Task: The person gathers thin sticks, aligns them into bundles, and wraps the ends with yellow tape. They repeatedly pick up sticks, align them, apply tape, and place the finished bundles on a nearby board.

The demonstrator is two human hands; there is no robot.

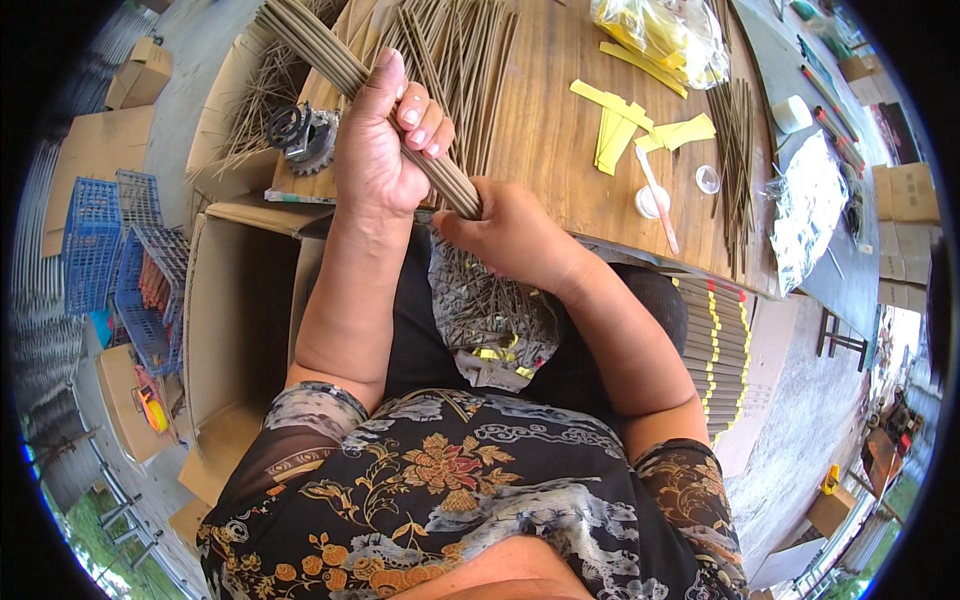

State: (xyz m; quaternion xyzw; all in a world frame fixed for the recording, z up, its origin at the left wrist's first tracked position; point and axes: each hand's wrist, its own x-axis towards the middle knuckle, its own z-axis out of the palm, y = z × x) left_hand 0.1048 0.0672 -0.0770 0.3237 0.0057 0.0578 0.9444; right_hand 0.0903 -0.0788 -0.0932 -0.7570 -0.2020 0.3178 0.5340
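A bundle of thin brown incense-like sticks slants across the near left edge of the wooden table. My left hand wraps round its middle, thumb lying along the sticks. At the bundle's lower right end, my right hand closes round the stick ends. More loose sticks lie spread on the table behind my hands. Beside my left wrist sits a dark toothed metal part. Below the hands, a grey bag with broken sticks and yellow scraps rests at my lap.
On the wooden table are yellow paper strips, a plastic bag of yellow strips, a white jar with a brush across it, and another row of sticks. An open carton stands left; blue crates lie beyond it.
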